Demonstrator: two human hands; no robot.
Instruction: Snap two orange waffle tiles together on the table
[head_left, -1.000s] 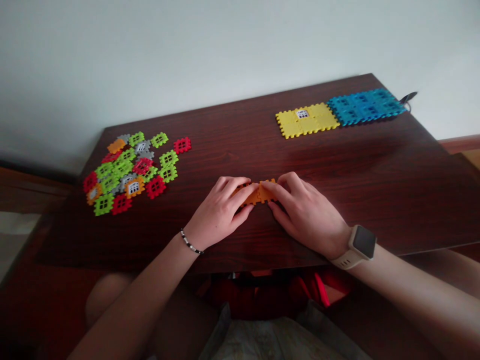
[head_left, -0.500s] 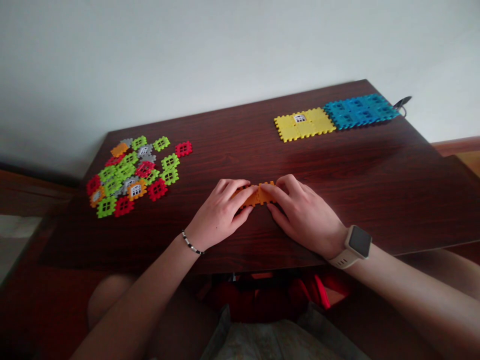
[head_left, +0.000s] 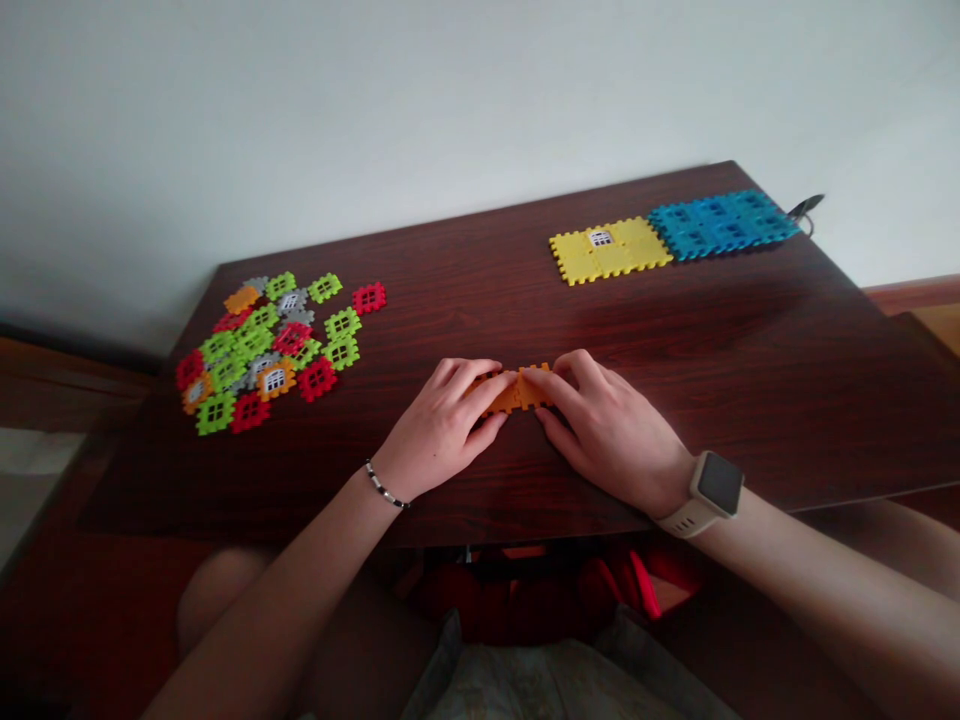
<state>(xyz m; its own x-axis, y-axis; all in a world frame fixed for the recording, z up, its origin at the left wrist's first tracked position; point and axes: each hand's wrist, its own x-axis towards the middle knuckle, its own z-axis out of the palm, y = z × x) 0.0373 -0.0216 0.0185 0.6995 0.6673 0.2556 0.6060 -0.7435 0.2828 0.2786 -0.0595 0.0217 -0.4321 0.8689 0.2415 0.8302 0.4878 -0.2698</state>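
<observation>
Mid-frame, our left hand (head_left: 442, 425) and right hand (head_left: 611, 430), grips clamped on the orange tiles (head_left: 519, 392), seem to be mating them; their toothed edges need aligning.

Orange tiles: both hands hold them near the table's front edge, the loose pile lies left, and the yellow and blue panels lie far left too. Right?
No. The head view shows the yellow panel and blue panel at the far right, not left. The left hand and right hand do hold the orange tiles, and the loose pile lies left.
</observation>
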